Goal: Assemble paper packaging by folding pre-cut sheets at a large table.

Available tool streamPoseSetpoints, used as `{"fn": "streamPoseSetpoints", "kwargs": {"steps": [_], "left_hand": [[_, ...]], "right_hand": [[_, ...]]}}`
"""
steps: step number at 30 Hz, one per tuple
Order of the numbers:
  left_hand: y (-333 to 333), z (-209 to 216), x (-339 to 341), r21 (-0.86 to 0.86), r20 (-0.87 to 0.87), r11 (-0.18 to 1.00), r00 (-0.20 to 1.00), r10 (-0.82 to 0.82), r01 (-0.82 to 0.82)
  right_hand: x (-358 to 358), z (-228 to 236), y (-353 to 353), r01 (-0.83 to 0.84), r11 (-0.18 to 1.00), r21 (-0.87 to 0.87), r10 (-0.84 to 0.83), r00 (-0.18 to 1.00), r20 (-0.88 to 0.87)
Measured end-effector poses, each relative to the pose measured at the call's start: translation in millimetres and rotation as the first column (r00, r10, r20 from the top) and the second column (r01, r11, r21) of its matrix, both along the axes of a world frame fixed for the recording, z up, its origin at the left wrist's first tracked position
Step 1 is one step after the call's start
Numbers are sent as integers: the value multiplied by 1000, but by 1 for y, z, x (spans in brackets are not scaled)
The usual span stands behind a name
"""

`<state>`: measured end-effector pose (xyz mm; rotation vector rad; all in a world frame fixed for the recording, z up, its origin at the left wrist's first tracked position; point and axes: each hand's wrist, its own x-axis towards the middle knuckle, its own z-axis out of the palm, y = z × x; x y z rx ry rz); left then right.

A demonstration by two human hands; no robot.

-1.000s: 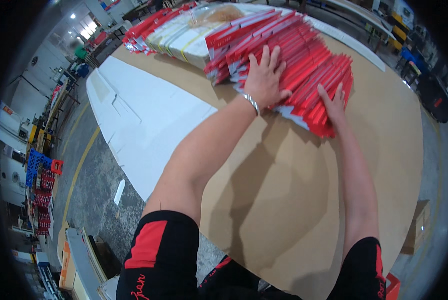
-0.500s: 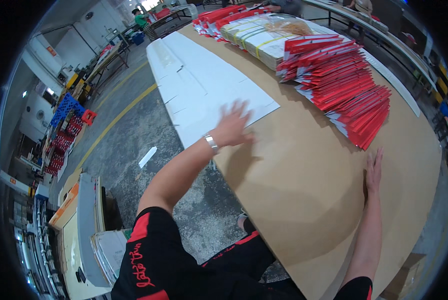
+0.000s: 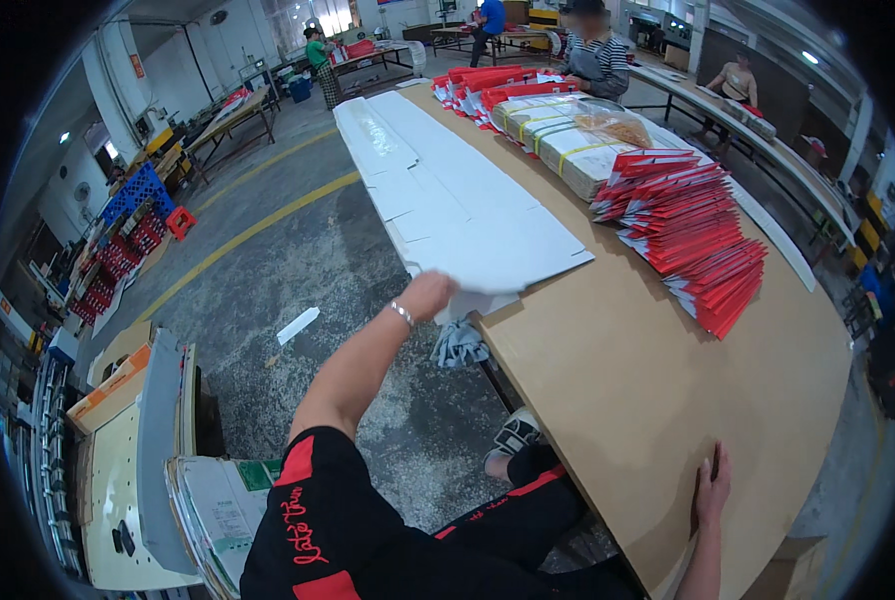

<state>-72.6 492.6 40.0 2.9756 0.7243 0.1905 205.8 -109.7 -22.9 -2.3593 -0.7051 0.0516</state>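
My left hand (image 3: 430, 296), with a silver bracelet at the wrist, is closed on the near left corner of a white cardboard sheet (image 3: 488, 225). That edge bends up a little, and another white piece shows beneath it. The sheets are flat, slit along their edges, and lie along the table's left side. My right hand (image 3: 711, 488) rests edge-on at the brown tabletop (image 3: 608, 400), fingers stretched out and holding nothing. Beyond it a fanned row of red and white folded pieces (image 3: 693, 240) leans across the table.
A strapped white bundle (image 3: 558, 135) with a clear plastic bag (image 3: 613, 122) lies behind the red pieces. A grey cloth (image 3: 460, 344) hangs at the table's left edge. Another person (image 3: 598, 60) stands at the far end. A white scrap (image 3: 299, 326) lies on the floor.
My left hand has moved from above the white sheets to their near left corner and closed there. My right hand has drawn back toward me, away from the red pieces. The view has tilted up.
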Motion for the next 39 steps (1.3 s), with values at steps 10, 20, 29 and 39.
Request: {"fn": "streamPoseSetpoints", "kwargs": {"steps": [10, 20, 29, 39], "left_hand": [[-246, 54, 31, 261, 354, 643, 548, -758, 721], [-263, 5, 16, -228, 199, 696, 732, -652, 681], [-192, -7, 13, -18, -258, 904, 872, -416, 426], [-243, -5, 50, -146, 136, 593, 610, -781, 792]], "right_hand": [[-191, 101, 98, -389, 921, 13, 329, 794, 511], [-210, 54, 26, -165, 986, 17, 156, 960, 234], [-201, 2, 74, -341, 940, -35, 322, 845, 426], [-213, 71, -85, -58, 968, 245, 26, 991, 132]]}}
